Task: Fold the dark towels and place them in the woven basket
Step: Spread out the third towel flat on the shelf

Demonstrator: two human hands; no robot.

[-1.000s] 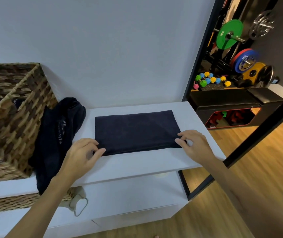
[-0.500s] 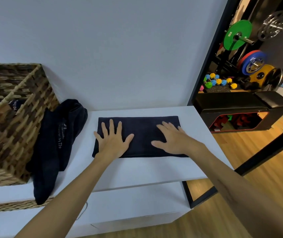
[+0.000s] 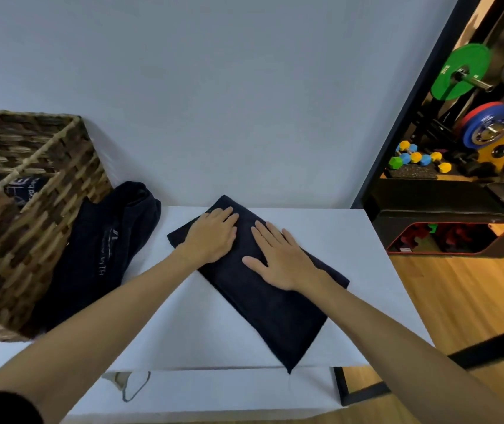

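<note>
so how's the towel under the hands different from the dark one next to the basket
The towel under the hands is folded into a flat rectangle; the towel beside the basket is a loose heap. The first lies on the white tabletop with the left hand and right hand on it; the second leans on the woven basket, untouched. Both are dark.

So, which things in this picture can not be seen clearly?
- Woven basket: head view, its left part cut off by the frame edge; contents mostly hidden by its wall.
- Print on the hanging dark towel: too small to read.
- Folded towel: partly covered by left hand and right hand.
</note>
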